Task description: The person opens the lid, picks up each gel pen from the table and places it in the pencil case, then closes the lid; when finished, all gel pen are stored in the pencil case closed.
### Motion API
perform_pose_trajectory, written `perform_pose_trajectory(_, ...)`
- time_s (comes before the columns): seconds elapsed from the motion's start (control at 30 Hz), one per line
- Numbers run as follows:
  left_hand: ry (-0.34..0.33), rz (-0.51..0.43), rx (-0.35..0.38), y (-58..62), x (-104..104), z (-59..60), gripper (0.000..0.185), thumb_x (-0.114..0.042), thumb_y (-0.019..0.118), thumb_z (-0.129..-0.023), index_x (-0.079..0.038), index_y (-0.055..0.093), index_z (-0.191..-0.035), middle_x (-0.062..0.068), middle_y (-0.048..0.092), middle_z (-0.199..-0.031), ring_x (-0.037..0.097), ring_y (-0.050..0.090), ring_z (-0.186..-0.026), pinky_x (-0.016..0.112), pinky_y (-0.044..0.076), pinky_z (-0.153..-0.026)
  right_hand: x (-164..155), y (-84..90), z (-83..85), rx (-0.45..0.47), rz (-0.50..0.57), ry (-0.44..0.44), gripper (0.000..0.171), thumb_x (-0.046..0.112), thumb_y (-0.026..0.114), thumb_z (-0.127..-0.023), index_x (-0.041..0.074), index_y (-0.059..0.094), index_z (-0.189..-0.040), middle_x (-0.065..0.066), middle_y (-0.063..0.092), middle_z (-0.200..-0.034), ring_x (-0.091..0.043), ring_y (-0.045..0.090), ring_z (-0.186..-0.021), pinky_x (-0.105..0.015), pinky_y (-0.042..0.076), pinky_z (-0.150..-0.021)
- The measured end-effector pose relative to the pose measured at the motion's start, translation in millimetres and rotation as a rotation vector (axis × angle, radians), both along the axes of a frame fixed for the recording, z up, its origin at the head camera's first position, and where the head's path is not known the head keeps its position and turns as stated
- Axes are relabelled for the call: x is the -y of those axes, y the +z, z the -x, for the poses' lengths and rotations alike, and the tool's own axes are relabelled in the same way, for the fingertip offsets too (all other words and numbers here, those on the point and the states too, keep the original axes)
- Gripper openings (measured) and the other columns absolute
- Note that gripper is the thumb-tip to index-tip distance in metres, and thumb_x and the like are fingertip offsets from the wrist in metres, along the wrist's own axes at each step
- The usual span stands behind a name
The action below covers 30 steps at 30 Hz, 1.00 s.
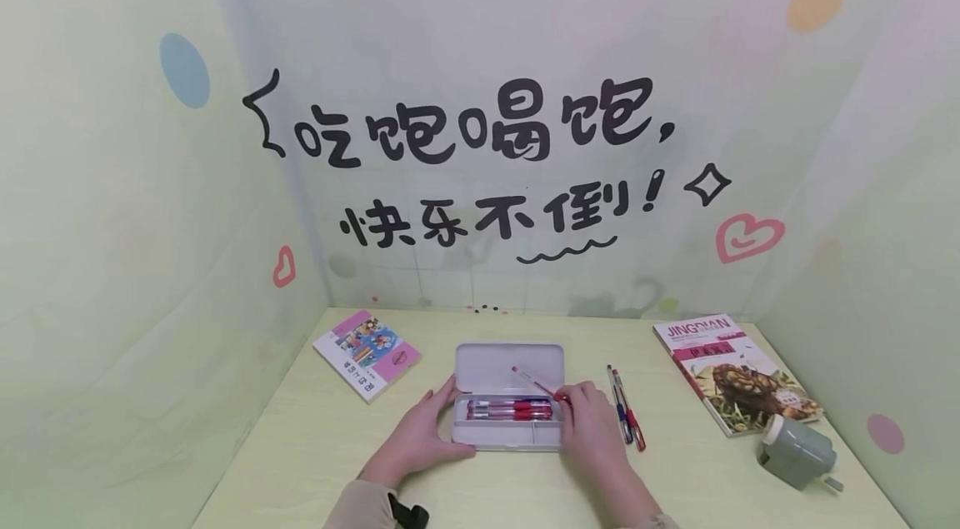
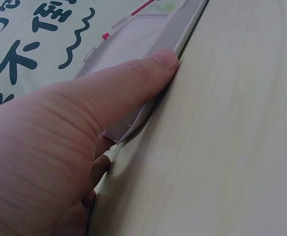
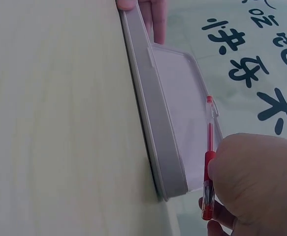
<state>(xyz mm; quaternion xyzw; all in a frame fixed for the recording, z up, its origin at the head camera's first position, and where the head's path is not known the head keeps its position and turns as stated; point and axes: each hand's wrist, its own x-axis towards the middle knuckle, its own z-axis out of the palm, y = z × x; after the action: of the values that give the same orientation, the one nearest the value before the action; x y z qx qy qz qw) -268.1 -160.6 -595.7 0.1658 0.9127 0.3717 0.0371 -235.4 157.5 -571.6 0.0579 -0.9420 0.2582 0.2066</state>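
Observation:
An open metal pencil case lies on the table, its lid leaning back behind it. Several gel pens with red and dark grips lie side by side in its rear compartment. My left hand holds the case's left end, thumb along the front wall and fingers round toward the back. Above the right side of the case, my right hand pinches a clear gel pen with a red grip and red tip. In the head view this pen slants across the lid.
Right of the case lie a blue-grip pen and a red-grip pen. A magazine and a grey-green crank pencil sharpener are farther right. At the back left rests a pink-and-white booklet. Printed walls enclose the table.

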Motion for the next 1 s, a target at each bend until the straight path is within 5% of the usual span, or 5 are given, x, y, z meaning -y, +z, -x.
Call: perform_pose_trajectory(1.0,-0.001,-0.002,-0.002,-1.4,0.6,1.4,0.139,-0.060,0.099,-0.068,-0.013,0.026,-0.176,-0.004,0.055,-0.169,0.061,0.034,-0.160,0.080,0.030,-0.129,36.5,1.6,3.5,0.059,-0.135,0.088,0.008,0.011,0.071,-0.104,0.015,0.077,-0.107,-0.002,0.065,-0.105,-0.023,0.059,-0.099,-0.048,0.058,-0.092)
